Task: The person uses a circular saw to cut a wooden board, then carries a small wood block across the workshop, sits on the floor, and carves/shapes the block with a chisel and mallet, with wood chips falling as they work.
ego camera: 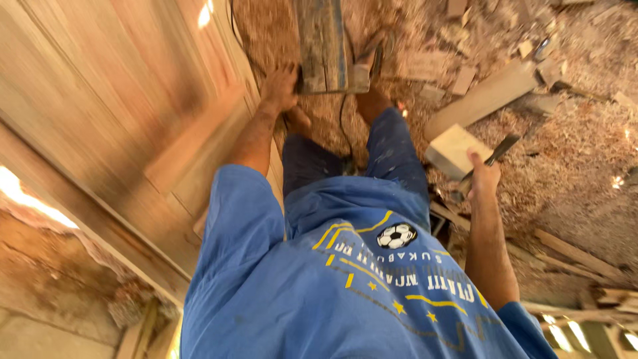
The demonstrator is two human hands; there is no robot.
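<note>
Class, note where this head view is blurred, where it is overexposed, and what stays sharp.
Head view: the door at left is smeared by motion blur; patches at the left edge and bottom right corner are blown out white; the shirt and right hand read fairly sharp; the left hand is softer.
</note>
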